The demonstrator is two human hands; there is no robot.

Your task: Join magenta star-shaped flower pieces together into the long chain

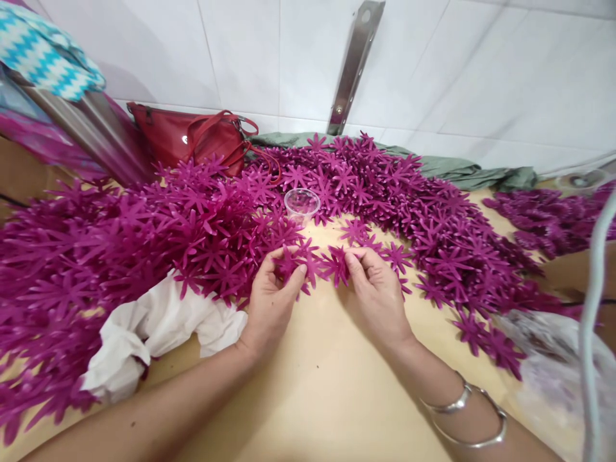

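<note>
Magenta star-shaped plastic flower pieces lie heaped in a wide arc across the wooden table. My left hand pinches a small stack of these flower pieces between thumb and fingers. My right hand grips another flower piece just to the right, close to the left hand's stack. Both hands sit at the inner edge of the heap. A small clear plastic cup stands just beyond them among the flowers.
A white plastic bag lies at the left of my left arm. A red handbag rests against the tiled wall, a green cloth behind the heap. A clear bag lies right. Metal bangles circle my right wrist.
</note>
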